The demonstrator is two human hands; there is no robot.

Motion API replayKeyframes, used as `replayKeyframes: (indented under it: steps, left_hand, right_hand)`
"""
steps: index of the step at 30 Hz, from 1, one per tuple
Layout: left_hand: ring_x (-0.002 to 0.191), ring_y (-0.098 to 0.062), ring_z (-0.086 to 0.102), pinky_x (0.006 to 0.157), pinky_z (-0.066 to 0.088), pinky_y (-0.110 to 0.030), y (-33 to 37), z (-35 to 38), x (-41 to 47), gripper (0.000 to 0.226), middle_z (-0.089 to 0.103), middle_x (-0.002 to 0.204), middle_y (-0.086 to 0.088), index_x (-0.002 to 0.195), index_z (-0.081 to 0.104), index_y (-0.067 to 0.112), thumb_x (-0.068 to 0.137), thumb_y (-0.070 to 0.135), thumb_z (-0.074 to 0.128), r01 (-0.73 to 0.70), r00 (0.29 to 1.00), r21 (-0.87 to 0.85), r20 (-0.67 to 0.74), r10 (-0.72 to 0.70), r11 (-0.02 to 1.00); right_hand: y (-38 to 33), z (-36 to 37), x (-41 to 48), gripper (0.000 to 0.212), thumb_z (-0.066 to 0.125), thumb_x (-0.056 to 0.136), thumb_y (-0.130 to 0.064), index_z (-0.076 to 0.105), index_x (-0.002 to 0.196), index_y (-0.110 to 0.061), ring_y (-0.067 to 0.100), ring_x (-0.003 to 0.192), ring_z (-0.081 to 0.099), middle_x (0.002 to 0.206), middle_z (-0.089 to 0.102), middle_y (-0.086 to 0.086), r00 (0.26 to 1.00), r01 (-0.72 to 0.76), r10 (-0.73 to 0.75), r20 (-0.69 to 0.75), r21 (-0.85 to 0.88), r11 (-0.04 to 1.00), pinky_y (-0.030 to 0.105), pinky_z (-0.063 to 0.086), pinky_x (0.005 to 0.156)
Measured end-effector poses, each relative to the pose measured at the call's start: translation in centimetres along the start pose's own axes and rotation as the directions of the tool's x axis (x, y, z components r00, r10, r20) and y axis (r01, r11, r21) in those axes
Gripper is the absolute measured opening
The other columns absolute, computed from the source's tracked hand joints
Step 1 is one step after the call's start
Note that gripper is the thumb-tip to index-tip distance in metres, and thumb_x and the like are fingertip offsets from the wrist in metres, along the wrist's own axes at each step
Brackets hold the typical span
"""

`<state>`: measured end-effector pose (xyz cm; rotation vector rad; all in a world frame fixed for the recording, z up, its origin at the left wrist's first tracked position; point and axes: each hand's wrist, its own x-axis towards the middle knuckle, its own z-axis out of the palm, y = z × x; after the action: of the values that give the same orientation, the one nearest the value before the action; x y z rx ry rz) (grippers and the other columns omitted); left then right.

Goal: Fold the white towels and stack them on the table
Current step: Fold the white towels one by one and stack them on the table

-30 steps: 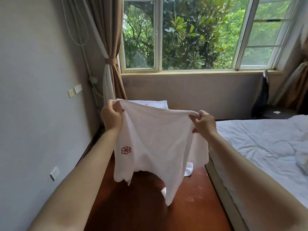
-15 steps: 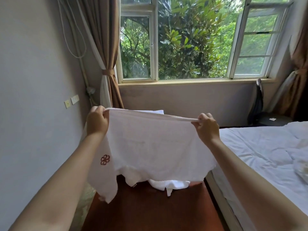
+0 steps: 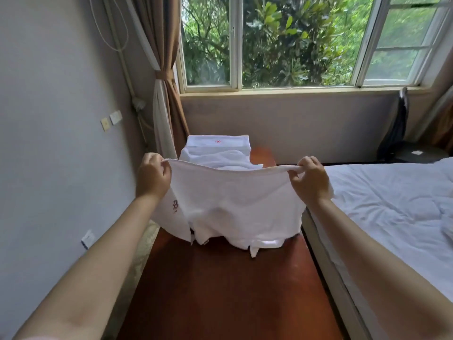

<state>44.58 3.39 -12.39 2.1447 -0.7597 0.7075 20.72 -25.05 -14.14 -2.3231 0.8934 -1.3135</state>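
Observation:
A white towel point(image 3: 235, 204) with a small red flower mark near its left side hangs stretched between my hands above the reddish-brown table point(image 3: 220, 290). My left hand point(image 3: 153, 176) grips its top left corner and my right hand point(image 3: 310, 179) pinches its top right corner. The towel's lower edge bunches on the table. Behind it lies a loose heap of white towels point(image 3: 220, 159), and beyond that a folded stack of white towels point(image 3: 218, 143) sits at the table's far end.
A bed with white sheets point(image 3: 392, 204) runs along the table's right side. A grey wall point(image 3: 49, 143) with sockets is close on the left. A tied brown curtain point(image 3: 166, 94) and a window point(image 3: 282, 45) stand behind the table. A dark chair point(image 3: 402, 133) sits far right.
My hands have spread wider and lowered the towel, so its bottom now rests bunched on the table. The stack and heap behind it have come into view over the top edge.

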Motion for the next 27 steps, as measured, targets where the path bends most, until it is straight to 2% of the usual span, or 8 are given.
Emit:
replayKeyframes:
  steps: [5, 11, 15, 18, 22, 23, 25, 27]
  left_hand:
    - [0.088, -0.041, 0.055, 0.073, 0.046, -0.043, -2.9, 1.8, -9.1, 0.013, 0.055, 0.103, -0.026, 0.088, 0.058, -0.008, 0.088, 0.003, 0.053, 0.116, 0.957, 0.103, 0.253, -0.139, 0.988]
    - [0.093, -0.034, 0.056, 0.074, 0.045, -0.035, -4.1, 2.6, -17.8, 0.012, 0.054, 0.096, -0.013, 0.083, 0.055, 0.003, 0.088, 0.013, 0.050, 0.134, 0.707, 0.312, 0.635, -0.312, 0.940]
    - [0.099, -0.027, 0.058, 0.074, 0.045, -0.027, -3.6, 2.8, -22.3, 0.018, 0.062, 0.109, -0.009, 0.098, 0.061, 0.008, 0.088, 0.017, 0.049, 0.089, 0.519, 0.500, 0.715, -0.468, 0.862]
    - [0.087, -0.007, 0.059, 0.070, 0.040, -0.016, -1.5, 2.1, -24.2, 0.013, 0.063, 0.098, 0.012, 0.090, 0.061, 0.033, 0.078, 0.031, 0.056, -0.120, 0.389, 0.728, 0.660, -0.642, 0.675]
    - [0.101, -0.022, 0.054, 0.083, 0.046, -0.031, -1.2, 2.2, -28.9, 0.012, 0.057, 0.109, -0.002, 0.092, 0.054, 0.017, 0.092, 0.016, 0.042, -0.137, 0.125, 0.707, 0.707, -0.696, 0.694]
    - [0.099, -0.024, 0.054, 0.080, 0.046, -0.032, -0.6, 2.2, -29.5, 0.015, 0.055, 0.107, -0.004, 0.098, 0.054, 0.014, 0.092, 0.013, 0.040, -0.096, 0.149, 0.703, 0.710, -0.688, 0.705]
    - [0.094, -0.025, 0.055, 0.075, 0.047, -0.033, 0.9, 2.8, -29.9, 0.022, 0.055, 0.104, -0.005, 0.110, 0.053, 0.011, 0.092, 0.014, 0.041, -0.020, 0.237, 0.668, 0.726, -0.646, 0.744]
    - [0.095, -0.026, 0.057, 0.075, 0.048, -0.035, 2.6, 4.0, -29.8, 0.026, 0.057, 0.107, -0.010, 0.114, 0.054, 0.008, 0.094, 0.019, 0.043, 0.047, 0.269, 0.602, 0.761, -0.591, 0.797]
  right_hand:
    - [3.3, 1.0, -6.9, 0.017, 0.056, 0.079, -0.020, 0.047, 0.065, -0.016, 0.030, 0.070, 0.053, 0.070, 0.056, 0.004, 0.910, -0.085, 0.164, 0.382, -0.216, 0.973, 0.030, 0.035, 0.056]
    - [5.5, 1.1, -12.8, 0.029, 0.062, 0.083, -0.027, 0.044, 0.061, -0.024, 0.020, 0.078, 0.053, 0.073, 0.054, -0.002, 0.404, 0.073, 0.275, 0.872, -0.331, 0.941, 0.027, 0.041, 0.063]
    - [6.1, 0.6, -16.8, 0.031, 0.063, 0.085, -0.027, 0.046, 0.060, -0.021, 0.020, 0.078, 0.052, 0.068, 0.050, -0.002, 0.198, 0.155, 0.287, 0.937, -0.319, 0.935, 0.025, 0.039, 0.065]
    - [6.5, -0.6, -19.6, 0.023, 0.061, 0.085, -0.029, 0.053, 0.065, -0.020, 0.021, 0.081, 0.057, 0.072, 0.057, -0.002, 0.053, 0.258, 0.274, 0.960, -0.278, 0.925, 0.026, 0.040, 0.068]
    - [7.3, -2.3, -22.5, 0.036, 0.068, 0.086, -0.031, 0.060, 0.118, -0.016, 0.017, 0.076, 0.070, 0.101, 0.064, 0.000, -0.266, 0.202, 0.340, 0.902, -0.293, 0.935, 0.029, 0.055, 0.077]
    - [7.5, -2.6, -22.8, 0.040, 0.067, 0.089, -0.031, 0.057, 0.124, -0.016, 0.016, 0.072, 0.070, 0.101, 0.064, 0.000, -0.336, 0.164, 0.347, 0.876, -0.309, 0.937, 0.030, 0.057, 0.079]
    - [8.2, -2.8, -23.0, 0.040, 0.061, 0.093, -0.033, 0.054, 0.128, -0.015, 0.016, 0.068, 0.069, 0.098, 0.065, -0.001, -0.313, 0.113, 0.329, 0.891, -0.309, 0.944, 0.032, 0.058, 0.079]
    - [8.9, -2.8, -22.6, 0.036, 0.058, 0.095, -0.034, 0.055, 0.125, -0.015, 0.015, 0.071, 0.067, 0.098, 0.064, -0.001, -0.137, 0.077, 0.295, 0.946, -0.287, 0.955, 0.029, 0.055, 0.071]
